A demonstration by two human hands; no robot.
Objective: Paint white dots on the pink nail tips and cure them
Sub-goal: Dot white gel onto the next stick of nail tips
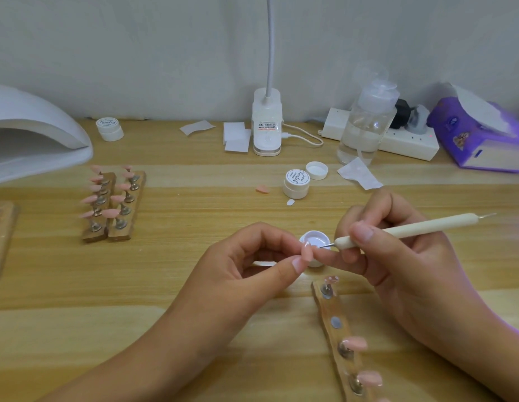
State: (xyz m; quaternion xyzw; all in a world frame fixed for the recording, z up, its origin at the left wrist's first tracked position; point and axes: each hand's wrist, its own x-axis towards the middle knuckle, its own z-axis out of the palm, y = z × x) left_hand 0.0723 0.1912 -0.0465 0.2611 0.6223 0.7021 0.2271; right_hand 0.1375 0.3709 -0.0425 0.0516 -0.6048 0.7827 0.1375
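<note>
My left grip (252, 265) is pinching a pink nail tip (307, 252) over the near-middle tabletop (136, 271) while my right grip (397, 256), clamped on the dotting pen (412, 227), is seemingly loading white from the pot (313, 237), the next move calling for steady dotting.

Wall (136, 39): plain, pale grey-white, ran the full width behind the table.

Table (78, 285): light wood-grain top in broad pale and honey bands running left to right. Its back edge met the wall.

Desk lamp (267, 126): white, boxy base at back centre with a printed label on its front. A white gooseneck (270, 39) rose from it past the top of view, so the head was unseen.

Cable (304, 137): white, looped from the lamp base's right side toward the power strip.

Power strip (409, 143): white, lay by the wall at right, with a dark plug (401, 107) seated in it.

Light: soft, even, cool, with faint shadows.
</note>
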